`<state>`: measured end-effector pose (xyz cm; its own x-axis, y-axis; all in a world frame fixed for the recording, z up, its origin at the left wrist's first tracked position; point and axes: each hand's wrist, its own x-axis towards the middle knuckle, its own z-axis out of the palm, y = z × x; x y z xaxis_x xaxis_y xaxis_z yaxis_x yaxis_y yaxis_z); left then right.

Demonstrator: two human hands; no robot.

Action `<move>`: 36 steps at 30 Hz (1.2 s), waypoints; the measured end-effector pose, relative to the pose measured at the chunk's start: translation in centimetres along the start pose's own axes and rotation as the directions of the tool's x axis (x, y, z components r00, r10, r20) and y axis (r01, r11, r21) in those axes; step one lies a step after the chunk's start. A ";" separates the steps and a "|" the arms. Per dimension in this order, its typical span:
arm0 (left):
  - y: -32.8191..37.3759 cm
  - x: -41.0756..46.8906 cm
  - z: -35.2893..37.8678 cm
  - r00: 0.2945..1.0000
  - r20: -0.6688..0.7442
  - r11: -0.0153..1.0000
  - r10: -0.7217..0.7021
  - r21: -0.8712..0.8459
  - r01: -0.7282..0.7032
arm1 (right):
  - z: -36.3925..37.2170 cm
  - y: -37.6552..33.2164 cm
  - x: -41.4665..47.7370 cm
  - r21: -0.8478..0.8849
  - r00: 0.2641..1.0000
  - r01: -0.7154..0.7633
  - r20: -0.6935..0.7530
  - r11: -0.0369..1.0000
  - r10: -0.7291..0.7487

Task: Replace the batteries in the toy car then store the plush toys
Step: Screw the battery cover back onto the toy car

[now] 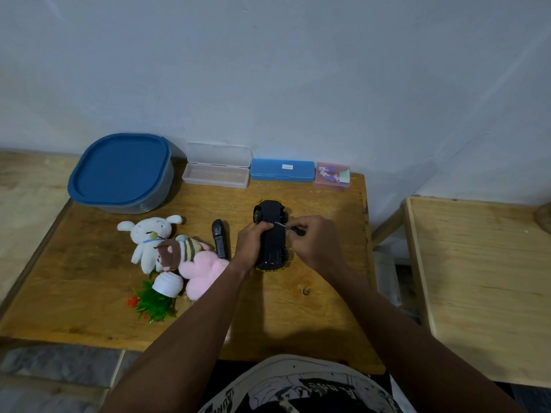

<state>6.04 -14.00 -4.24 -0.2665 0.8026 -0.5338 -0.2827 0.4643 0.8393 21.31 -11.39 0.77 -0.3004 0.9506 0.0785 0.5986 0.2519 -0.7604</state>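
The toy car (pixel 272 234) lies upside down on the wooden table (pixel 89 293), black underside up, yellow body at its edges. My left hand (pixel 250 244) grips the car's left side. My right hand (pixel 313 241) pinches a small black-handled screwdriver (pixel 290 228), whose metal tip touches the car's underside. To the left lie a white plush rabbit (pixel 150 236), a small brown-and-striped plush (pixel 177 251) and a pink plush (pixel 202 271), bunched together.
A black remote (pixel 219 238) lies between the plush toys and the car. At the back stand a blue-lidded tub (pixel 122 171), an open clear case (pixel 217 168), a blue case (pixel 282 170) and a small pink box (pixel 332 175). A toppled fake plant (pixel 158 299) lies front left.
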 end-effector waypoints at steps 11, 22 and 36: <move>0.3 -0.7 -0.5 0.980 0.049 0.975 0.191 0.108 -0.196 | -0.7 0.3 1.3 -0.084 0.998 -0.010 0.056 0.996 0.015; 0.2 -0.8 -0.6 0.969 0.053 0.956 0.239 0.163 -0.245 | -0.5 0.6 1.5 -0.190 0.999 -0.012 0.041 0.982 0.020; 0.8 -0.9 -0.4 0.979 0.021 0.973 0.205 0.106 -0.206 | -1.8 0.9 1.1 -0.319 0.996 0.087 0.054 0.944 -0.073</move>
<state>5.68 -14.49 -3.13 -0.2995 0.8882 -0.3485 -0.1222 0.3265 0.9372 22.83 -9.84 1.31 -0.3832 0.9183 0.0990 0.7758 0.3782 -0.5050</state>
